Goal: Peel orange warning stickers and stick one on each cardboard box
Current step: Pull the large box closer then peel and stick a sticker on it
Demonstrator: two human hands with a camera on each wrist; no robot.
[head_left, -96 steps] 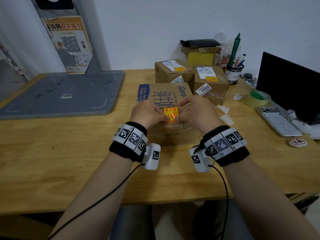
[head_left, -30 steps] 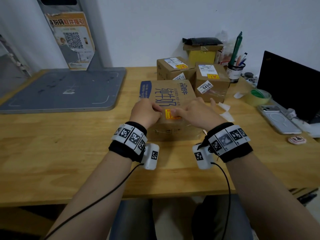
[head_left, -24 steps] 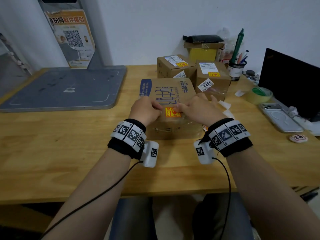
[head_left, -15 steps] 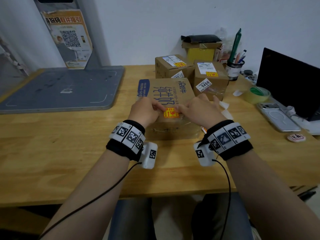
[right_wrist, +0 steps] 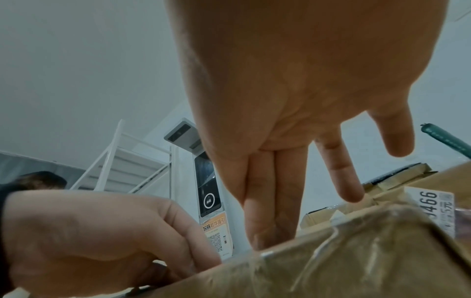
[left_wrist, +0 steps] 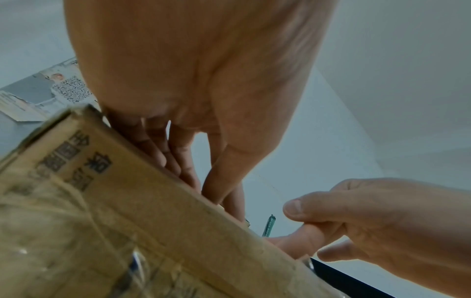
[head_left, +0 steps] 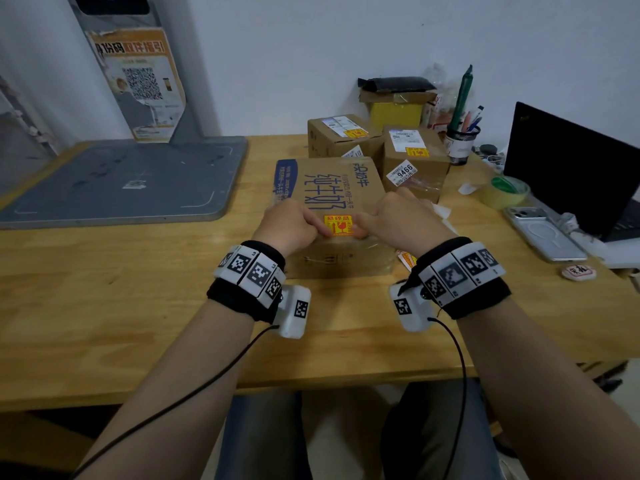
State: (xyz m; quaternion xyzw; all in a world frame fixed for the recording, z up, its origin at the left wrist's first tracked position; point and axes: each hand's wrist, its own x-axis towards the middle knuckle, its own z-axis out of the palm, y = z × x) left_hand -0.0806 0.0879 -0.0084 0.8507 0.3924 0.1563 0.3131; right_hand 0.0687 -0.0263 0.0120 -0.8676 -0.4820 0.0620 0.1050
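Left hand (head_left: 289, 225) fingers (left_wrist: 178, 161) lie fairly straight, packed together, tips pressing down on top of the big brown printed cardboard box (head_left: 332, 188) at the left edge of the small orange-yellow warning sticker (head_left: 338, 225); nothing is gripped. Right hand (head_left: 393, 220) does the same on the other side: index & middle fingers (right_wrist: 267, 197) straight, side by side, tips on the box top; ring & little fingers hang free. The sticker sits flat near the front edge of the box top, btwn both hands. It's thin, light, floppy film w/ a tacky back, prob. best taken by a corner & smoothed from centre outward to avoid wrinkles. The box looks stiff enough to take firm pressing. Behind it on the wooden tabletop (head_left: 104, 289), two smaller brown boxes (head_left: 341, 138) (head_left: 414, 157) already carry orange stickers; a spare sticker sheet (head_left: 406, 259) peeks out just right of the big box.
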